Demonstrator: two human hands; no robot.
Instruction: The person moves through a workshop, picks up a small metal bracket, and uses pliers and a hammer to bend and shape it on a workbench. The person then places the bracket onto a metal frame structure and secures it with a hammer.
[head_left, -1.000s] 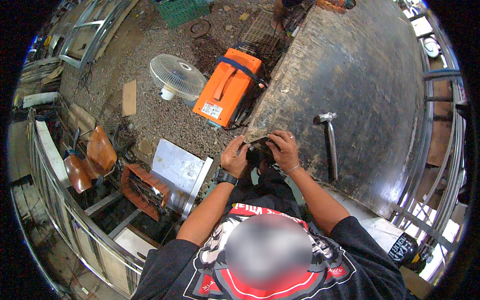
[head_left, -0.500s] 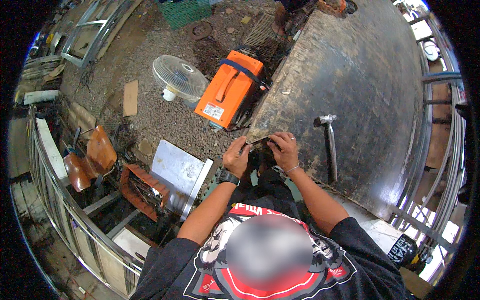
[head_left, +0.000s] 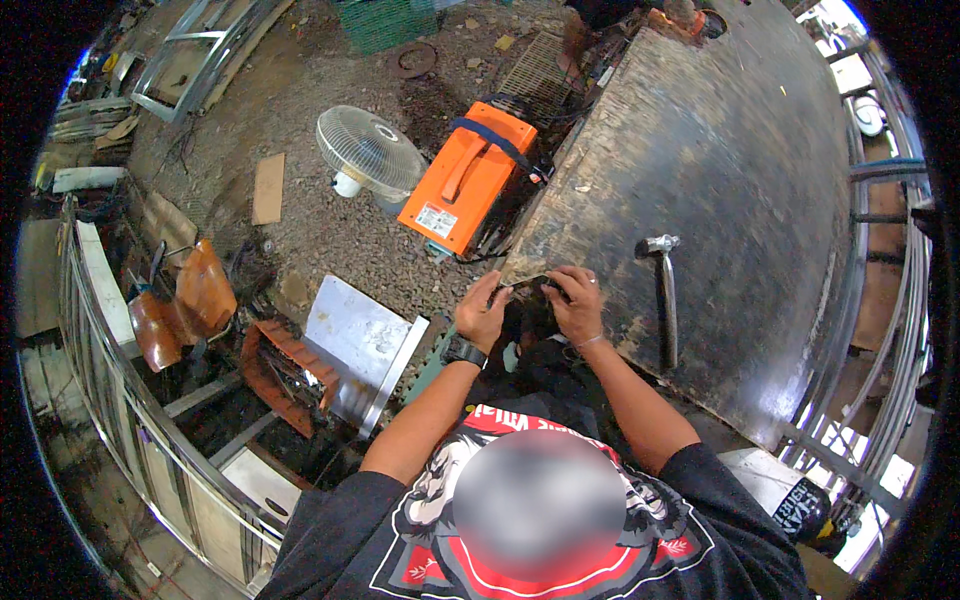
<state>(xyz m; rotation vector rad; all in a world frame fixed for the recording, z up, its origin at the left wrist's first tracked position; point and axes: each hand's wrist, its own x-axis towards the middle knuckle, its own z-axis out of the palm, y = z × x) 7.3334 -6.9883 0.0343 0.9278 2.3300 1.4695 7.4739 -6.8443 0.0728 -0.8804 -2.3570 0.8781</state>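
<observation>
Both of my hands are at the near left corner of a large dark worktable (head_left: 720, 200). A thin, narrow strip (head_left: 522, 283), seemingly metal, spans the gap between them. My left hand (head_left: 480, 318) pinches one end between thumb and fingers, with a dark watch on its wrist. The fingers of my right hand (head_left: 577, 308) are bent closed around the other end, beside the table edge. Fingers partly cover the strip, so its full shape is hidden. To the right of my right hand, a hammer (head_left: 667, 300) with a metal head lies on the tabletop.
Left of the table stand an orange machine with a handle (head_left: 465, 180) and a white fan (head_left: 370, 155) on gravel. Nearer are a white metal panel (head_left: 355, 340), a rusty frame (head_left: 270, 375) and a brown chair (head_left: 205, 290). Long metal bars (head_left: 900, 300) run along the right side.
The whole view has shifted slightly, with the scene moving a little right and down. Both hands keep their grip on the strip near the table corner.
</observation>
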